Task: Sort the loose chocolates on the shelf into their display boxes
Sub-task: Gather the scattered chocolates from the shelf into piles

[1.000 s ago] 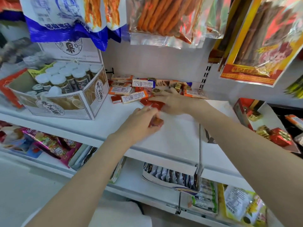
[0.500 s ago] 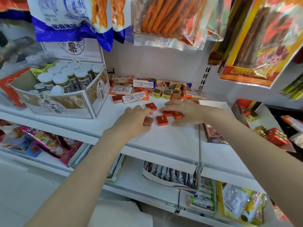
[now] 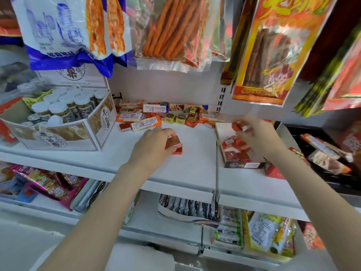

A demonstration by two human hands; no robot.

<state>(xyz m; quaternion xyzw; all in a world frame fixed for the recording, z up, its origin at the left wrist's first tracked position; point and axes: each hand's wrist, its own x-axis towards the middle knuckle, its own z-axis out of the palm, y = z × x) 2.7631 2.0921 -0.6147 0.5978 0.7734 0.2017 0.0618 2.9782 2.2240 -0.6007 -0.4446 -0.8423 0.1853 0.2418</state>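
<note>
Chocolates (image 3: 154,116) lie loose in a heap at the back of the white shelf (image 3: 195,165), a mix of flat orange-and-white bars, gold-wrapped squares and small red squares, between a large carton of white-capped jars (image 3: 64,118) on the left and a low display box (image 3: 232,151) on the right. In the head view, the left hand (image 3: 154,147) sits near the middle of the shelf with its fingers curled round a few red chocolate squares (image 3: 174,146), which touch or nearly touch the shelf surface. The right hand (image 3: 256,137) is held over the display box, fingers pinching more red squares (image 3: 237,127); motion blur hides how many. The display box stands just right of a thin metal divider (image 3: 216,163) and already holds several red squares (image 3: 236,148) lying unevenly inside. Bags of snack sticks (image 3: 172,30) hang above, and packets fill the lower shelf (image 3: 175,227) beneath.
</note>
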